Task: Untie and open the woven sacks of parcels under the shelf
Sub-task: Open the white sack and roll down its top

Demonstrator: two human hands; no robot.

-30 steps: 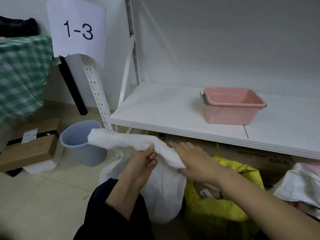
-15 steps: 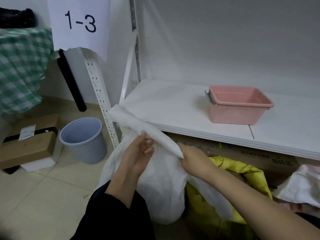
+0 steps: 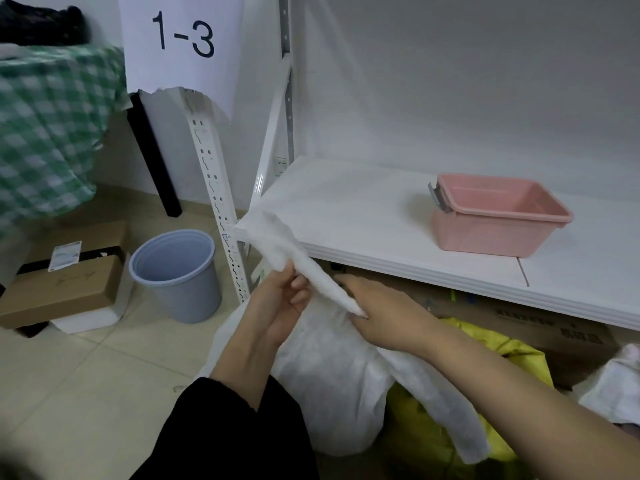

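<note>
A big white sack (image 3: pixel 329 375) sits on the floor, just in front of the shelf (image 3: pixel 363 209) and partly under its front edge. It looks full and round. A long twisted strip (image 3: pixel 277 237) of the same white stuff sticks up from the top of the sack, leaning up and to the left, and its tip is in front of the corner of the shelf.

The left hand (image 3: pixel 280 306) holds the twisted strip near its middle, with the fingers curled round it. The right hand (image 3: pixel 384 313) is at the low end of the strip, right on top of the sack. Its fingers (image 3: pixel 346 280) point to the left, behind the strip. I cannot tell if this hand is pinching the strip or only touching it. A second white strip (image 3: pixel 446 410) hangs down from the sack under the right arm.

A yellow bag (image 3: pixel 512 362) lies beside the white sack, under the shelf. Behind it is a brown box (image 3: pixel 519 317). Another white sack (image 3: pixel 616 386) shows at the right edge.

A pink tub (image 3: pixel 498 216) stands on the shelf. On the floor to the left are a grey-blue bucket (image 3: pixel 176 275) and a cardboard box (image 3: pixel 59 289). A paper sign (image 3: pixel 180 39) that says 1-3 hangs on the shelf post. A green checked cloth (image 3: pixel 45 133) hangs at the far left.
</note>
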